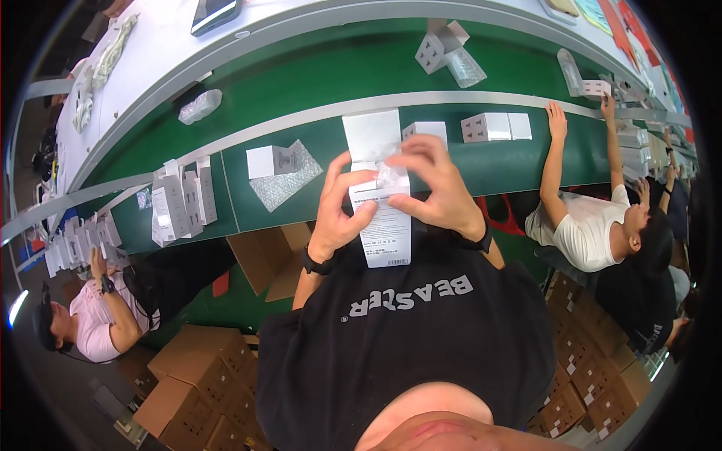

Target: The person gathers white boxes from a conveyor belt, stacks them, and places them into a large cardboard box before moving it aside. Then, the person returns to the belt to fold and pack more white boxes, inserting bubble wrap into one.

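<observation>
A tall white carton (386,237) stands upright in front of my chest, its lid flap (372,128) folded back and its printed side facing me. My left hand (336,214) grips the carton's left edge, thumb on the printed side and fingers at the opening. Clear crinkled plastic wrap (391,177) shows in the carton's mouth; what it covers is hidden. My right hand (436,184) curls round the right side, its thumb on the carton's upper edge and its slightly blurred fingers bent over the plastic. On the left lies a small white box (269,161) on a bubble-wrap bag (286,184).
White boxes (485,126) line the green bench (511,161) behind a metal rail (301,115). Several tall cartons (180,203) stand at left. Beyond the rail lie an open box (432,52) and bubble-wrap (199,107). Co-workers (594,225) sit at both sides; brown cartons (195,361) are stacked below.
</observation>
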`<action>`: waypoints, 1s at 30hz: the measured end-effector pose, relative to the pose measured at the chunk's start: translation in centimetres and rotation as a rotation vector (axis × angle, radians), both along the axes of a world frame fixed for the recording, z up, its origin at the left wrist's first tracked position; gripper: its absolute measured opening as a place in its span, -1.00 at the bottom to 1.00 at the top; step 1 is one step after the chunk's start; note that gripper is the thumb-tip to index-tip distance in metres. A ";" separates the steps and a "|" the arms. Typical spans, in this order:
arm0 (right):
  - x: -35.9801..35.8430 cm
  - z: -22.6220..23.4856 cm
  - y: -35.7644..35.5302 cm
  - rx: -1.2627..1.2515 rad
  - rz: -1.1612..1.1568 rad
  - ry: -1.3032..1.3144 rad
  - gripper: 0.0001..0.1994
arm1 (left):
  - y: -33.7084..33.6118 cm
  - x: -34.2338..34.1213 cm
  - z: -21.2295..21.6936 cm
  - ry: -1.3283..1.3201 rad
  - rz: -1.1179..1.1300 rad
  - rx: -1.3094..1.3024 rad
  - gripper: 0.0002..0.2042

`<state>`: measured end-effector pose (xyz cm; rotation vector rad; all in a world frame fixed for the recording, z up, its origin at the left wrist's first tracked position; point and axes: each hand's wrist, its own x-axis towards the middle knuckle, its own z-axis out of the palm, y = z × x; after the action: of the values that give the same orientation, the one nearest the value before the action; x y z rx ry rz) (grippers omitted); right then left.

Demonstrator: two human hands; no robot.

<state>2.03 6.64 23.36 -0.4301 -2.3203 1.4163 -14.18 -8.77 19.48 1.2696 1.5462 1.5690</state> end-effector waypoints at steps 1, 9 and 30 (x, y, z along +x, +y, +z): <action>-0.3 -0.1 -0.2 0.001 -0.005 -0.002 -0.46 | 0.2 -0.1 0.1 -0.002 -0.005 0.001 -0.52; -1.7 -1.2 1.8 -1.007 -0.111 0.196 -0.74 | 1.7 1.2 0.3 0.007 -0.088 -0.129 -0.59; -0.5 -1.3 0.9 -0.111 0.109 0.096 -0.76 | 1.1 1.8 -0.9 -0.319 -0.020 -0.236 -0.36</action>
<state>1.51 7.57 22.07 -0.2637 -2.2255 1.5872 -12.38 -7.62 18.63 0.8570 1.4558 1.4450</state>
